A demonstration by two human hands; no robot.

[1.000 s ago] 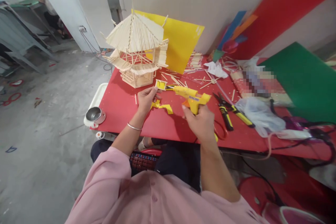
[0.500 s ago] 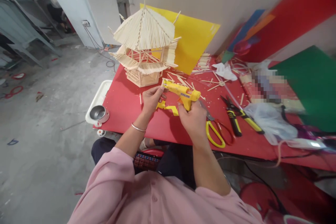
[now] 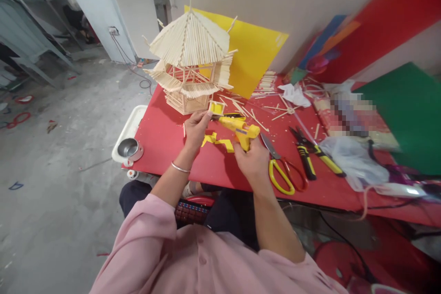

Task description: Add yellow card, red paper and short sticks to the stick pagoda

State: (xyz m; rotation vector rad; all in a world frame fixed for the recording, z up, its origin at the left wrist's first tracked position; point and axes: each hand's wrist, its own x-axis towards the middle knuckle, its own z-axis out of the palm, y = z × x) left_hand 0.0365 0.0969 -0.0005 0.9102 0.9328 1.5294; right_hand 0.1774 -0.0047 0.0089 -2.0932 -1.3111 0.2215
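Observation:
My right hand [image 3: 251,156] is wrapped round a yellow hot glue gun [image 3: 237,127], its nozzle pointing left. Between the fingers of my left hand [image 3: 197,128] is a small wooden stick frame [image 3: 217,108] with a yellow inside. The nozzle is close to the lower edge of this frame; whether they touch I cannot tell. Yellow paper scraps [image 3: 225,145] lie on the table below my hands. Just behind my left hand stands a pagoda model [image 3: 189,41] built of thin wooden sticks.
On the red table [image 3: 165,147], scissors [image 3: 282,177] and pliers [image 3: 306,161] lie right of my right hand. Loose sticks [image 3: 265,85], a plastic bag [image 3: 354,161] and a green sheet [image 3: 406,115] are farther right. A metal cup [image 3: 130,149] stands at the left edge. Yellow card [image 3: 258,50] leans against the wall.
The glue gun has moved slightly left and down. The small frame has turned, so its yellow inside now shows above the nozzle. Both hands keep their hold.

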